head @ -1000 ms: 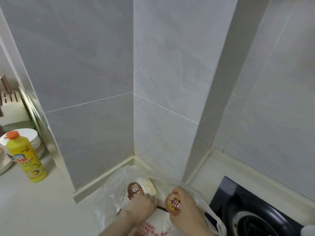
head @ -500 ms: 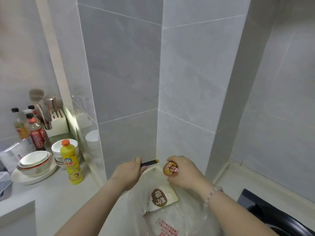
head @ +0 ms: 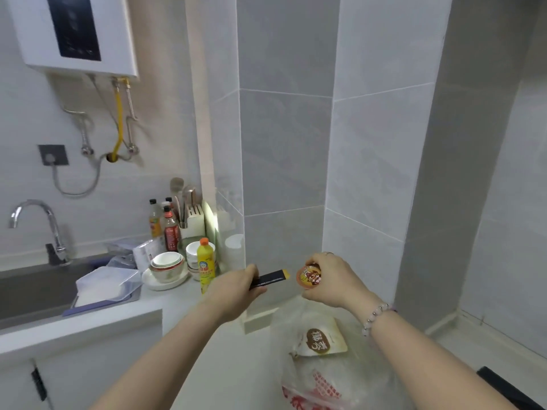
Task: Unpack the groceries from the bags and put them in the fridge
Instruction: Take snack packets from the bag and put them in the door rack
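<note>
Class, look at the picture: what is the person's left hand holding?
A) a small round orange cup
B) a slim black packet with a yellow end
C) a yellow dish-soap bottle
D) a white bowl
B: the left hand grips the slim black packet; the round orange cup is in the right hand.

I am holding both bare forearms stretched forward, with the two hands sitting level and just apart. My left hand [head: 236,287] is curling its fingers round one end of a slim black packet [head: 270,278], with the back of the hand facing up. My right hand [head: 331,281] is pinching a small round cup [head: 309,276] between thumb and fingertips, knuckles facing up.
</note>
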The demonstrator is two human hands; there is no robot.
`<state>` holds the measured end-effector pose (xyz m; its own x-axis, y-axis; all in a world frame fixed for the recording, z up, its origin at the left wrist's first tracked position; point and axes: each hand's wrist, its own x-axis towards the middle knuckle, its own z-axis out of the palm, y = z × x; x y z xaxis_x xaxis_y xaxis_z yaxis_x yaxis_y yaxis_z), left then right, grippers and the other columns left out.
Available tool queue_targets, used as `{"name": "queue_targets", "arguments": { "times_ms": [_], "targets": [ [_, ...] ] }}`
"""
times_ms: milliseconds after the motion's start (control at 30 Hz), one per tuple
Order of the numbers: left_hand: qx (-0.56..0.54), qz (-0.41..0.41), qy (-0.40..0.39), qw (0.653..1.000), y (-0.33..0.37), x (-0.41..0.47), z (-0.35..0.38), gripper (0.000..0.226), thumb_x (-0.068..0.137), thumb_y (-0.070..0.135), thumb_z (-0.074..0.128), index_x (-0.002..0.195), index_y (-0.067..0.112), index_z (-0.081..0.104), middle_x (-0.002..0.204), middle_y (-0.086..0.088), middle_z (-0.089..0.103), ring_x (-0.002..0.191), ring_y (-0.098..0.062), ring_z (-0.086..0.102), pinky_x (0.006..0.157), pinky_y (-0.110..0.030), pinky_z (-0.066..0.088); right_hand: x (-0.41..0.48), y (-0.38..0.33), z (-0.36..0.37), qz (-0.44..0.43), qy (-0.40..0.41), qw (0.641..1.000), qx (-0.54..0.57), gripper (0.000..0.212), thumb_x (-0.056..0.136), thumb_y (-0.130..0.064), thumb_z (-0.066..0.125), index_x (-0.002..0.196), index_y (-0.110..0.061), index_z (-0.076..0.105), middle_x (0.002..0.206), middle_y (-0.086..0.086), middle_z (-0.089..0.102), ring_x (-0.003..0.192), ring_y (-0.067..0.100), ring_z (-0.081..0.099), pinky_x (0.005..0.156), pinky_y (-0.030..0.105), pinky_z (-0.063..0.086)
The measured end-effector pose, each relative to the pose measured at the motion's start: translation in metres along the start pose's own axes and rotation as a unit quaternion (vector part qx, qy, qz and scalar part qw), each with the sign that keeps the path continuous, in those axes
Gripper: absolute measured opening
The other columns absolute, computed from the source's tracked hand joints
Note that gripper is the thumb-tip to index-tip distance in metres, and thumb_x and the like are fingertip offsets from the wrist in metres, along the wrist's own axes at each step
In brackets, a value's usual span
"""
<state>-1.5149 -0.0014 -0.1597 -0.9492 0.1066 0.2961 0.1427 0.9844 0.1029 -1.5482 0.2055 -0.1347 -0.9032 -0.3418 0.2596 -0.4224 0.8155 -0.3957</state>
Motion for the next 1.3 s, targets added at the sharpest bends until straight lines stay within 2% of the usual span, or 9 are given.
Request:
{"name": "queue_targets", "arguments": {
  "times_ms": [167,267,400,533,667,800,967,1133,1300],
  "targets": [
    [-0.017,-0.081,0.013,0.996,0.009,-0.089,-0.023,0.025,0.092,0.041,0.052,0.089,0.022,0.036,0.086,0.003,0.05,0.075,-0.019,0.044,0.061,-0.03,0.031,-0.045,-0.031,0.007,-0.067,-0.041,0.996,0.032,0.048,0.067,-0.028,0.077,0.109,-0.022,0.057,0.109,-0.001,0.054,0.096,0.017,0.055,0.081,0.028,0.049],
    [-0.008,-0.121,0.016,0.993,0.013,-0.15,-0.032,0.023,0.091,0.04,0.055,0.088,0.024,0.039,0.086,0.006,0.048,0.075,-0.016,0.04,0.059,-0.028,0.031,-0.073,-0.054,0.014,-0.102,-0.056,0.991,0.061,0.046,0.066,-0.027,0.077,0.107,-0.021,0.058,0.108,0.0,0.055,0.095,0.017,0.055,0.078,0.026,0.047],
    [0.031,-0.165,0.031,0.985,0.015,-0.228,-0.063,0.021,0.09,0.038,0.057,0.087,0.023,0.042,0.086,0.01,0.045,0.076,-0.011,0.04,0.054,-0.017,0.028,-0.11,-0.1,0.022,-0.158,-0.097,0.978,0.092,0.054,0.067,-0.027,0.078,0.116,-0.02,0.057,0.112,-0.001,0.053,0.098,0.017,0.055,0.081,0.028,0.049],
    [0.061,-0.231,0.061,0.969,0.006,-0.297,-0.112,0.022,0.088,0.037,0.06,0.086,0.021,0.045,0.085,0.009,0.045,0.075,-0.013,0.041,0.057,-0.023,0.031,-0.142,-0.157,0.022,-0.226,-0.127,0.958,0.122,0.049,0.067,-0.025,0.077,0.112,-0.02,0.059,0.111,-0.001,0.055,0.096,0.015,0.053,0.078,0.028,0.05],
    [0.092,-0.287,0.092,0.949,0.001,-0.366,-0.157,0.021,0.088,0.037,0.061,0.088,0.02,0.048,0.084,0.011,0.044,0.075,-0.012,0.043,0.059,-0.021,0.034,-0.177,-0.213,0.024,-0.296,-0.152,0.932,0.141,0.045,0.069,-0.024,0.076,0.11,-0.02,0.059,0.107,-0.002,0.059,0.093,0.014,0.054,0.076,0.024,0.047],
    [0.107,-0.34,0.098,0.929,0.009,-0.437,-0.203,0.022,0.086,0.036,0.063,0.085,0.022,0.047,0.081,0.013,0.043,0.076,-0.016,0.047,0.066,-0.026,0.038,-0.214,-0.268,0.019,-0.365,-0.155,0.905,0.155,0.048,0.067,-0.026,0.076,0.112,-0.02,0.059,0.109,-0.001,0.057,0.096,0.016,0.055,0.08,0.028,0.051],
    [0.156,-0.395,0.118,0.898,0.033,-0.528,-0.274,0.024,0.086,0.03,0.065,0.078,0.027,0.042,0.077,0.015,0.043,0.068,-0.006,0.04,0.058,-0.015,0.031,-0.266,-0.344,-0.008,-0.433,-0.153,0.863,0.209,0.05,0.069,-0.024,0.075,0.116,-0.017,0.059,0.11,0.0,0.059,0.097,0.016,0.056,0.08,0.027,0.051],
    [0.168,-0.471,0.163,0.851,0.059,-0.621,-0.336,0.021,0.085,0.027,0.066,0.075,0.028,0.047,0.078,0.006,0.051,0.07,-0.012,0.045,0.058,-0.017,0.032,-0.339,-0.404,-0.023,-0.496,-0.191,0.817,0.225,0.049,0.068,-0.024,0.076,0.114,-0.013,0.061,0.111,0.002,0.061,0.097,0.017,0.057,0.083,0.03,0.053],
    [0.178,-0.498,0.185,0.828,0.081,-0.691,-0.371,0.018,0.085,0.027,0.067,0.078,0.023,0.051,0.077,0.006,0.051,0.068,-0.006,0.046,0.058,-0.015,0.032,-0.405,-0.454,-0.037,-0.538,-0.21,0.777,0.25,0.057,0.07,-0.025,0.077,0.122,-0.013,0.058,0.116,0.002,0.058,0.1,0.015,0.055,0.084,0.027,0.051]
  ]
}}
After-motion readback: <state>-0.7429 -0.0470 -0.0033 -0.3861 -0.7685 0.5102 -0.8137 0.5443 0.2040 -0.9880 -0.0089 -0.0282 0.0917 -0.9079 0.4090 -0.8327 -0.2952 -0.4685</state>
